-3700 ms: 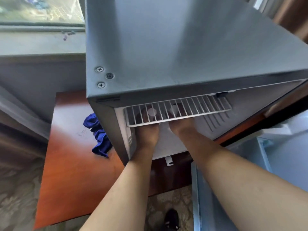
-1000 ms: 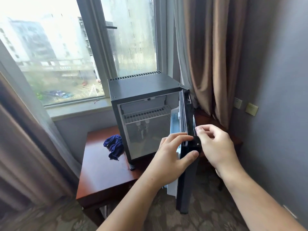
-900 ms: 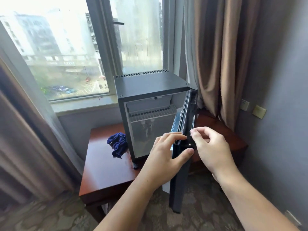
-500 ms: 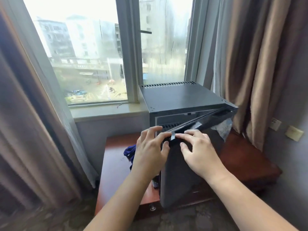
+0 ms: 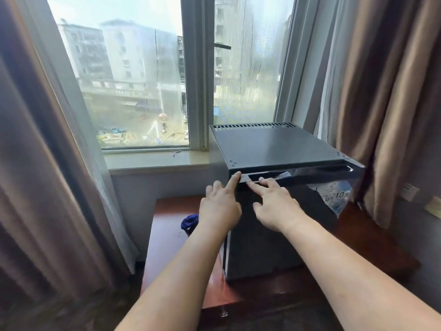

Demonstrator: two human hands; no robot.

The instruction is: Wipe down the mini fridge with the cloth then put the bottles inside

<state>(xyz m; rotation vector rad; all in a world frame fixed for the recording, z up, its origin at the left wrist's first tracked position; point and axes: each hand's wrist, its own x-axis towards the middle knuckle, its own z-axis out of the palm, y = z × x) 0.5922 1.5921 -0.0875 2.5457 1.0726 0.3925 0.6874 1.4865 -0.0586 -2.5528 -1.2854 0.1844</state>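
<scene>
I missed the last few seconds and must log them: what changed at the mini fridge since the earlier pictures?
The door swung from wide open to shut, or nearly so. The left hand and right hand, which gripped its edge, now touch its top edge with straight fingers. The mini fridge and the blue cloth on the table stayed put.
</scene>
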